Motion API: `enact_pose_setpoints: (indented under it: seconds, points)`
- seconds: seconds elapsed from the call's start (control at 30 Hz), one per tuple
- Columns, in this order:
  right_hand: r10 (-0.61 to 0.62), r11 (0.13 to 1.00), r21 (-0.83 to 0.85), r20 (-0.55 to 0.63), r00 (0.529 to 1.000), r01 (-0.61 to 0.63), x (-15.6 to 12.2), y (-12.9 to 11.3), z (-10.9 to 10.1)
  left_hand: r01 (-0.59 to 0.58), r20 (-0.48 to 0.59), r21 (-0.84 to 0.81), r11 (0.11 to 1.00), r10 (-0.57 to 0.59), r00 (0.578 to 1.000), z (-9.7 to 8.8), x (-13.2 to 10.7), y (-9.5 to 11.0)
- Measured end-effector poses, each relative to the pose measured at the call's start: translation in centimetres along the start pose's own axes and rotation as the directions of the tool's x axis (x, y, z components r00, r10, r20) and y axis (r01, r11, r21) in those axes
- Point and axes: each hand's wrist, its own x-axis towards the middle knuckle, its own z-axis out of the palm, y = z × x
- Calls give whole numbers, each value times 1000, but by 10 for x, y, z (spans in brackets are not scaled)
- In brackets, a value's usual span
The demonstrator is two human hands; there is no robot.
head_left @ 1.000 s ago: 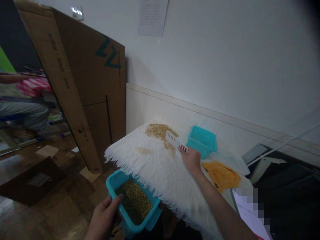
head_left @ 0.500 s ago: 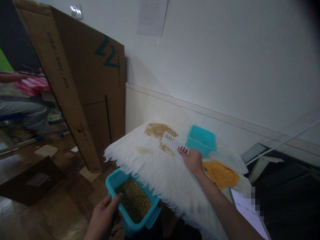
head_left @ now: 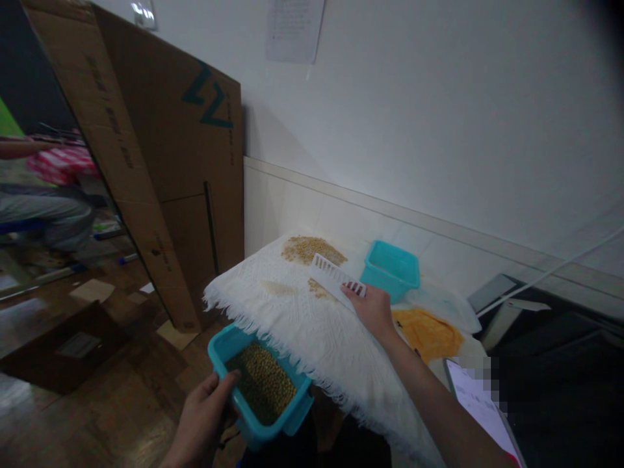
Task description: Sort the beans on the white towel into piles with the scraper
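My left hand (head_left: 207, 413) grips the near-left rim of a blue-green plastic basin (head_left: 253, 432), thumb over the edge. Inside the basin lie yellowish beans (head_left: 273, 377) beside a mass of small dark green grains (head_left: 241, 370). The basin sits just below the fringed edge of a white cloth (head_left: 292, 325). My right hand (head_left: 373, 309) is closed on one end of a white slotted plastic strip (head_left: 336, 276), held low over the cloth. Past the strip is a pile of beans (head_left: 309, 248). A smaller patch of beans (head_left: 319, 289) lies on its near side, with pale grains (head_left: 277, 287) to the left.
A second blue-green basin (head_left: 390, 270) stands at the table's back, by the wall. Right of my hand are an orange cloth (head_left: 429, 335) and a tablet-like screen (head_left: 480, 409). A tall cardboard box (head_left: 180, 169) rises at left; beyond it a person (head_left: 43, 208) sits.
The slotted strip has shifted slightly left, and the small bean patch now shows apart from the main pile. My left hand stays on the basin. The view has tilted a little.
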Motion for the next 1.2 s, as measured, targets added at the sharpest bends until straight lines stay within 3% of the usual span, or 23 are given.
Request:
enact_pose_setpoints:
  seconds: [1.2]
  points:
    - [3, 994, 113, 46, 999, -8, -41, -10, -21, 15, -7, 0, 1000, -15, 1000, 3, -4, 4]
